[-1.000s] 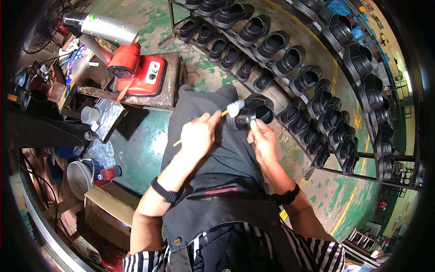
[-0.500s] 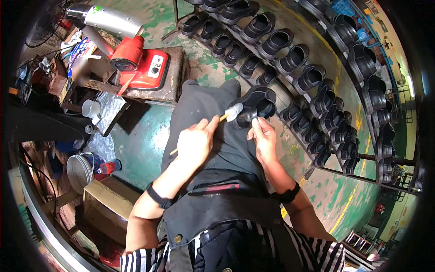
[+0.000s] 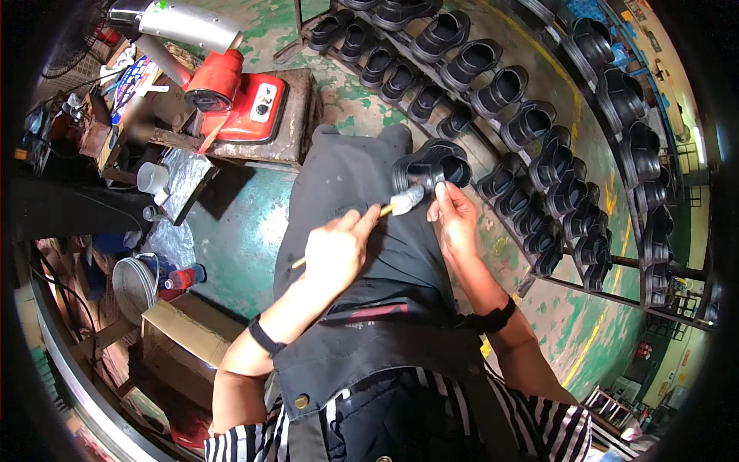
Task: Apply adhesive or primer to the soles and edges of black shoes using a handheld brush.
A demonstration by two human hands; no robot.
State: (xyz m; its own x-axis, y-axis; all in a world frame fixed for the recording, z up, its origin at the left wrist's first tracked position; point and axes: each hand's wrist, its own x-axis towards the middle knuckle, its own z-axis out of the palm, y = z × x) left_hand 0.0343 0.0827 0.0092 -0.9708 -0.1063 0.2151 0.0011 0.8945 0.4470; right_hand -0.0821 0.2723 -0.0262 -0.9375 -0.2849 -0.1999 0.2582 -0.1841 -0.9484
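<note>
Head view, lower part of the frame first: the person's striped sleeves and dark apron (image 3: 362,231) filled the bottom, both forearms rising from it with a dark band on each wrist. Over the last second the whole scene had slid slightly in the frame, yet the two hands had kept almost the same places over the lap — the brush tip stayed pressed at the sole's near end, which suggested the same coating pass was going on rather than a new one beginning.

At centre frame the left hand (image 3: 335,250) was closed around a thin wooden-handled brush (image 3: 389,208), fingers curled tight on the stick, forefinger laid along it. The brush's long axis ran from lower left to upper right, its pale head pointing at the shoe.

Just right of it the right hand (image 3: 456,215) pinched the near edge of a black shoe sole (image 3: 431,165), fingers bent shut on it. The sole rested on the apron at the knee, hollow side up, its long axis running roughly left to right, tilted a little upward at the right.

Farther out — a rack (image 3: 539,146) of similar black soles curved across the upper right, and a red machine (image 3: 239,100) sat on a worn surface (image 3: 296,115) at upper left above the green floor (image 3: 231,231).
</note>
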